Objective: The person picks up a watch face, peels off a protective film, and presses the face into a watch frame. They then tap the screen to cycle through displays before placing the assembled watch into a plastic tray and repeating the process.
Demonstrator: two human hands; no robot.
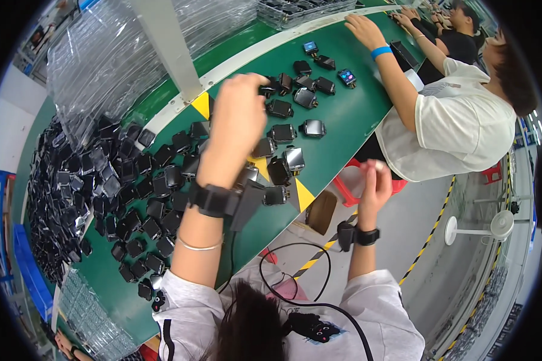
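Note:
My left hand (242, 102) reaches over the green workbench (343, 117), its fingers bent down beside a dark smartwatch body (268, 89). Motion blur and the back of the hand hide what its fingertips do. Off the bench's near edge, my right hand (373, 186) is raised with its fingertips pinched together; anything between them is too small to make out. Black square watch bodies lie scattered between the left forearm and the far side, among them one with a reflective screen (294, 158). Two watches show lit screens, including a colourful one (347, 77).
A large heap of black watch bodies (72, 192) covers the bench's left end. A white metal post (165, 48) rises behind my left hand, near clear plastic trays (114, 60). On the right sits a co-worker in a white shirt (457, 129), one arm on the bench. A black cable (328, 271) loops beside me.

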